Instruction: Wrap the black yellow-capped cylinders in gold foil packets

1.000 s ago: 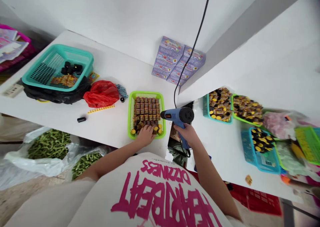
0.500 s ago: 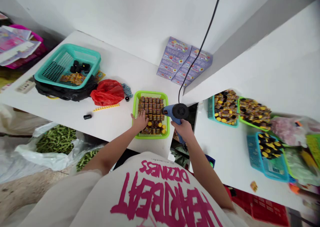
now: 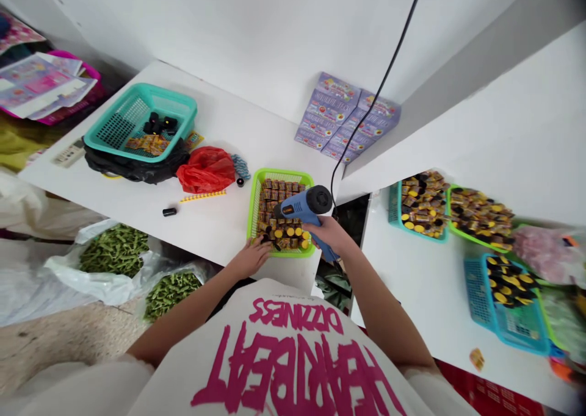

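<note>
A blue heat gun (image 3: 302,205) is gripped by the handle in my right hand (image 3: 330,234), its nozzle pointing left over the green basket (image 3: 253,205). Rows of small wrapped jars (image 3: 279,189) stand in the basket, and several jars with yellow or black ends (image 3: 290,236) lie at its near side. My left hand (image 3: 253,256) is at the basket's near left corner, its fingers over the rim by the nearest jars. Whether those fingertips hold a jar is too small to tell.
A teal basket (image 3: 187,114) with black pieces sits at the left, near a red bag (image 3: 206,169). Purple boxes (image 3: 329,108) stand by the wall behind a hanging black cable (image 3: 389,68). More filled baskets (image 3: 476,211) are on the right table (image 3: 425,288).
My left hand has drawn back from the middle of the jars to the near left corner. My right hand has moved the heat gun leftward over the basket. The view has shifted slightly.
</note>
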Action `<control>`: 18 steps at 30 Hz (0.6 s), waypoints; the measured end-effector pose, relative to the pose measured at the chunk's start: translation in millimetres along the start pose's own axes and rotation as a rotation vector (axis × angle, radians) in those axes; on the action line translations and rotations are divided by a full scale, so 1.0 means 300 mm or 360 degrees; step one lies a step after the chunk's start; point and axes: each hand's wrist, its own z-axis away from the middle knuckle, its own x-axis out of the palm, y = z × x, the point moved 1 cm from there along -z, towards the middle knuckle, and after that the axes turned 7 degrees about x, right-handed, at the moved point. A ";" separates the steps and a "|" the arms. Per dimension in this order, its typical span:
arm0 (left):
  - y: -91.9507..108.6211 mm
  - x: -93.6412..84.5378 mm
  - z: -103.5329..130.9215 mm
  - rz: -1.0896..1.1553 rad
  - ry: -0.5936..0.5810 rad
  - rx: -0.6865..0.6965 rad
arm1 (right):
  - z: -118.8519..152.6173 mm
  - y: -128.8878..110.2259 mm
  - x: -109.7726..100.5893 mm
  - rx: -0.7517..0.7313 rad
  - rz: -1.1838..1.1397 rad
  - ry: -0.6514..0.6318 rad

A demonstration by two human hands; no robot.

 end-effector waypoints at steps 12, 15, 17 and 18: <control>-0.151 -0.158 0.293 0.0222 0.0645 -0.0623 | -0.067 -0.019 0.055 -0.0040 0.0164 -0.0038; -0.168 -0.211 0.323 0.0222 0.0745 -0.0733 | -0.062 -0.011 0.050 -0.0047 0.0186 -0.0021; -0.176 -0.241 0.332 0.0216 0.0785 -0.0769 | -0.063 -0.010 0.047 -0.0056 0.0206 0.0017; -0.180 -0.255 0.334 0.0212 0.0800 -0.0777 | -0.063 -0.011 0.046 -0.0058 0.0217 0.0028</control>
